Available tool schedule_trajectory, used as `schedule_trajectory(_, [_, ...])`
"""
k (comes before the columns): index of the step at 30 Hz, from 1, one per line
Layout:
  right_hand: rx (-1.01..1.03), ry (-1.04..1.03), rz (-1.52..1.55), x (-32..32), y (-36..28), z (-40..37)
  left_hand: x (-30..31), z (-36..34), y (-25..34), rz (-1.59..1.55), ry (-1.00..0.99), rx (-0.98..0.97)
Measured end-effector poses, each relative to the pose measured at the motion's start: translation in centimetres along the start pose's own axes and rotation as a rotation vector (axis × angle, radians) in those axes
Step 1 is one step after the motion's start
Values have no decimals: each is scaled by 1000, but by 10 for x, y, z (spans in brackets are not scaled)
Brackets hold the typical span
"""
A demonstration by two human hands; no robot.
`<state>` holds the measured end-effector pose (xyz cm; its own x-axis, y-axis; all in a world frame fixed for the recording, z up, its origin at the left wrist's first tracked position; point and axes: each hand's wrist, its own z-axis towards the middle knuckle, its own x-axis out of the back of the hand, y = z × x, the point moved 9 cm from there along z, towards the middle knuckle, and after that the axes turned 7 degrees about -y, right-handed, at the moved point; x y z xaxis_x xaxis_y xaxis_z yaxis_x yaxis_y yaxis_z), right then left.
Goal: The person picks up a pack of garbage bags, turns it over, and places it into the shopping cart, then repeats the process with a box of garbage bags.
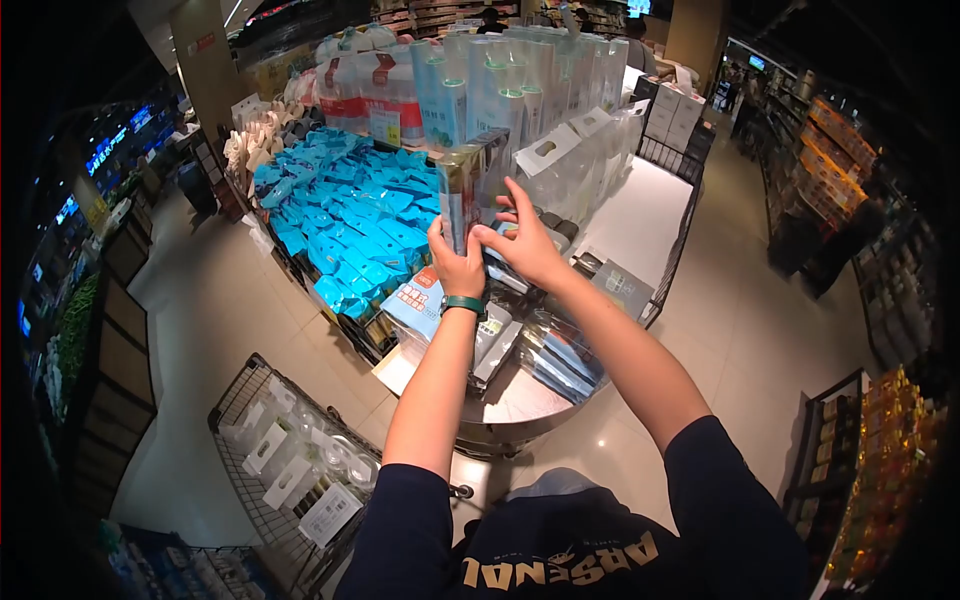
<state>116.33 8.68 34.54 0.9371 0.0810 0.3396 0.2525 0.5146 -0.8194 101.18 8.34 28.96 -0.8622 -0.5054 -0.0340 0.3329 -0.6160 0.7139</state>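
Note:
Upright in front of me is a flat, shiny package [460,205] with a clear, reflective side. My left hand [457,262], with a dark green band at the wrist, is wrapped round its lower left part. On its right side, my right hand [523,240] has its fingers apart, the thumb close to the package's lower edge; whether the thumb touches it is hard to tell. Below my hands, a light blue and white pack [415,303], dark packs [495,338] and clear-wrapped blue packs [560,355] lie on the white display table [515,398].
Bright blue packets [345,205] fill a bin at the left. Wrapped rolls [485,90] and clear bags with white handles [580,150] stand behind. A wire cart [235,440] holding packaged goods is at the lower left. Shelves [825,160] line the right aisle.

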Motion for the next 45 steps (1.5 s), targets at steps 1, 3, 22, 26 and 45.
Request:
schedule_trajectory(1, [-3, -26, 111, -14, -3, 4, -7, 0, 3, -15, -63, -38])
schedule_trajectory(3, [54, 37, 112, -22, -19, 10, -25, 2, 23, 34, -262, -265])
schedule_trajectory(22, [-285, 25, 840, 70, 55, -22, -1, 7, -51, -368, 3, 179])
schedule_trajectory(26, [-366, -60, 759, 69, 83, -29, -6, 6, -55, -516, -81, 242])
schedule_trajectory(45, [-306, 240, 817, 72, 122, -45, -18, 2, -10, -79, -234, 138])
